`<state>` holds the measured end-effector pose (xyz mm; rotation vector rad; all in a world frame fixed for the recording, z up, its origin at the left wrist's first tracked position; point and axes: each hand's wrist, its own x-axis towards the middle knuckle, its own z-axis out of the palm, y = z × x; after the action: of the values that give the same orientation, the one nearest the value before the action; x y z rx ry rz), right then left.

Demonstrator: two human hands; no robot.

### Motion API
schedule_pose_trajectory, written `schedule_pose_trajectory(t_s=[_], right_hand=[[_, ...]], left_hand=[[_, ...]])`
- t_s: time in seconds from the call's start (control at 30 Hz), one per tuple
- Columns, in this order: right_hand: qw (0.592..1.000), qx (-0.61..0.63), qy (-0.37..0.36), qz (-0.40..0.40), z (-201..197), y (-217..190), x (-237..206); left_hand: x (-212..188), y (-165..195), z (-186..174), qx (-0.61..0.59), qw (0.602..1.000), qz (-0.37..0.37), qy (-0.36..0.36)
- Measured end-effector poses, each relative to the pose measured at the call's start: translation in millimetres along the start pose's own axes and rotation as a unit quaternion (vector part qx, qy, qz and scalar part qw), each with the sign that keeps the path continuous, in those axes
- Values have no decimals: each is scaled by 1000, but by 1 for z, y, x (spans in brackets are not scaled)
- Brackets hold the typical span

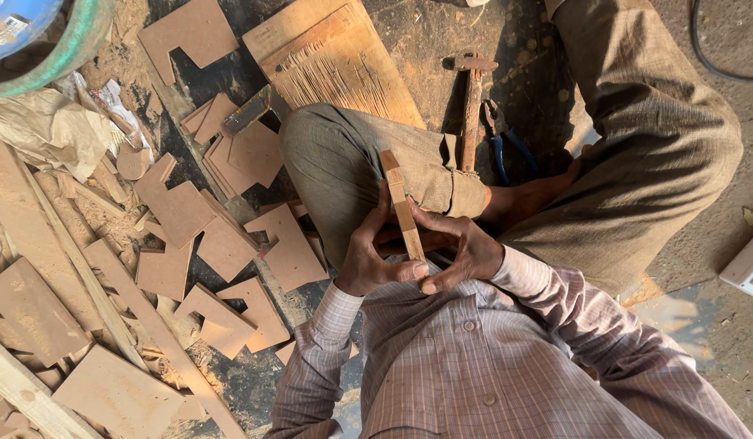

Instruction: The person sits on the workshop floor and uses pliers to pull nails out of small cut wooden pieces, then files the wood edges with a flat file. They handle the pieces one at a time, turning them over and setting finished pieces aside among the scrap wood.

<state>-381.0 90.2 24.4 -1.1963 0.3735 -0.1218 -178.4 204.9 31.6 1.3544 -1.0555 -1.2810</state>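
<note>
Both hands, left (368,260) and right (466,254), pinch a slim pale wood strip (402,205) at centre above the lap, board offcuts (230,236) crowding nine o'clock, hammer (472,110) at one.

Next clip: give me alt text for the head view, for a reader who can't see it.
Seen from above, a seated person's left hand and right hand together hold a narrow wood strip upright over their lap. Cut brown board pieces litter the sawdusty floor to the left; a hammer and blue-handled pliers lie beyond the knee.
</note>
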Motion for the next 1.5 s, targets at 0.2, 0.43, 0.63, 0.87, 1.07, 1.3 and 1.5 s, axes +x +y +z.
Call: schedule_pose_trajectory(t_s=[0.2,0.43,0.63,0.87,1.07,1.3,1.5], right_hand=[[999,33,-22,0,-2,0,2],[997,-61,-2,-46,2,-9,4],[989,-123,6,-86,2,-16,5],[1000,17,-18,16,-8,-14,-1],[999,-43,-4,-7,-9,-12,-7],[999,-30,-12,5,-10,-9,-16],[997,-23,-32,71,-10,-24,-16]], left_hand=[[-1,-4,3,10,1000,6,2],[-2,17,1,-105,992,-64,0],[4,17,2,-120,991,-60,1],[3,7,12,-144,985,-88,42],[8,4,13,-84,996,-30,-1],[-3,3,20,-48,999,-16,1],[-5,11,27,-123,987,-99,14]])
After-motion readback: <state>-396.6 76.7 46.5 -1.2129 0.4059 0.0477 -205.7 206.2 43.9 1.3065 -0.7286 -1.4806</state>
